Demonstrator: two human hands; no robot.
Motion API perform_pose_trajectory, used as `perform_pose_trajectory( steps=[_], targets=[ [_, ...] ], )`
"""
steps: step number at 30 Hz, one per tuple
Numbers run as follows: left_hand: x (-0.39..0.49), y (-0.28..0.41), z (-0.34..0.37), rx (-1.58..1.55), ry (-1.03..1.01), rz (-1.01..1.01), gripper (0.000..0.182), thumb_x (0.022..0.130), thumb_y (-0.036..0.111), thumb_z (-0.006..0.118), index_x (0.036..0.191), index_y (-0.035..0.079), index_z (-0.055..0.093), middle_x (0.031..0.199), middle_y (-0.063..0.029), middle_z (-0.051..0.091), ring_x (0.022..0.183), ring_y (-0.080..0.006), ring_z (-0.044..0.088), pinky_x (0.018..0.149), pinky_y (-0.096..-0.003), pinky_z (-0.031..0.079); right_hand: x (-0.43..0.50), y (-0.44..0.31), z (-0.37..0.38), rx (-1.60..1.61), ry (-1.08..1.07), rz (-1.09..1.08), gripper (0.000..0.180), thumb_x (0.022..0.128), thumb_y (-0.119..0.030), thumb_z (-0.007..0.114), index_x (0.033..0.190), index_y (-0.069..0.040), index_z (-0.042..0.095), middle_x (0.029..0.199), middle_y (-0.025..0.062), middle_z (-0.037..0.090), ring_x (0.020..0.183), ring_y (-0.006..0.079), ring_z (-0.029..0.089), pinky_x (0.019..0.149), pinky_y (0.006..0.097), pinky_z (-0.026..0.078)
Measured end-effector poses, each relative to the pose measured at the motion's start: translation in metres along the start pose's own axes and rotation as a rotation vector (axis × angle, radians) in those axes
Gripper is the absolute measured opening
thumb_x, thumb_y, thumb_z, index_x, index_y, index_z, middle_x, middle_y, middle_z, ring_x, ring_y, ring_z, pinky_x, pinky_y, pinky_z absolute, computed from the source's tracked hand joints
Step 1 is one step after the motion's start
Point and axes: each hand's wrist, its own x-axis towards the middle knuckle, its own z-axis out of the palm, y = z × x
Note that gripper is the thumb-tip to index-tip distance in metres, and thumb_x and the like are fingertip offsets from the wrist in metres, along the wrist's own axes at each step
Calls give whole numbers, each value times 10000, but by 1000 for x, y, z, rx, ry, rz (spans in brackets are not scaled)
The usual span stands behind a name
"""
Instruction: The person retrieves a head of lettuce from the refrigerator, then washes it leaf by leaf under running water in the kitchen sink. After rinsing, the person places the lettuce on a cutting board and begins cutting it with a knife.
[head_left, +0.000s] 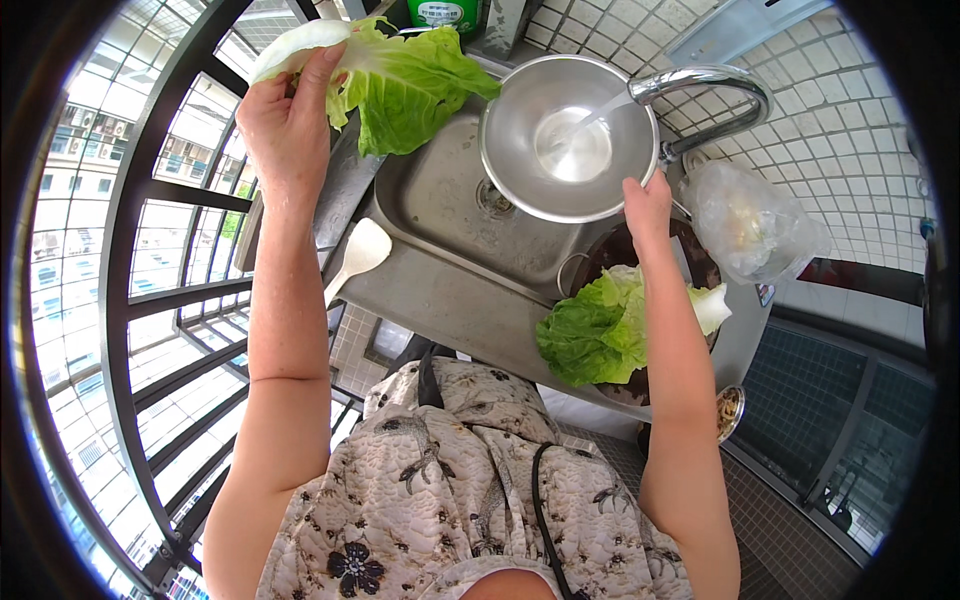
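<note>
My left hand (291, 124) grips the pale stem of a large lettuce leaf (412, 86), raised past the left edge of the sink; its green part spreads to the right. With my right hand (649, 202) I hold the rim of a stainless steel bowl (517, 142) over the sink. Water from the chrome faucet (720, 79) runs into the bowl, and some has pooled at its bottom. More lettuce leaves (592, 330) lie beneath my right forearm on a dark round board (611, 247).
The steel sink (435, 195) shows its drain below the bowl. A white spatula-like scoop (364, 247) rests on its left front edge. A clear plastic bag (750, 225) sits at the right by the tiled wall. A green bottle (446, 13) stands behind; metal window bars (191, 191) run along the left.
</note>
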Motion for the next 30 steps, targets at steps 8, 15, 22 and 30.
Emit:
perform_pose_trajectory(
  steps=[8, 15, 22, 30],
  targets=[
    [0, -2, -3, 6, -22, -12, 218, 885, 183, 658, 971, -14, 694, 788, -37, 681, 723, -58, 587, 652, -202, 458, -17, 30, -27, 995, -134, 788, 136, 810, -58, 525, 744, -65, 406, 620, 23, 399, 424, 63, 314, 328, 186, 199],
    [1, -8, -6, 10, -33, -4, 220, 887, 186, 654, 988, -5, 694, 793, -38, 685, 714, -52, 589, 640, -201, 461, -54, 5, -26, 912, -173, 702, 80, 804, -25, 512, 814, -72, 449, 668, -6, 389, 444, 55, 305, 354, 204, 196],
    [2, -7, 1, 8, -37, -2, 219, 884, 181, 656, 1002, 1, 694, 787, -28, 684, 697, -41, 578, 621, -197, 453, -7, -27, -9, 1, 76, 37, 332, 778, -82, 515, 1107, -40, 532, 834, 138, 616, 655, 292, 582, 586, 373, 455],
    [-2, -6, 0, -11, -97, -43, 215, 902, 151, 630, 1045, -6, 665, 910, -48, 679, 790, -69, 598, 694, -191, 469, -18, -49, -83, -216, -78, 161, 374, 778, -112, 499, 1138, -24, 555, 828, 158, 652, 679, 257, 642, 622, 374, 518]
  ],
)
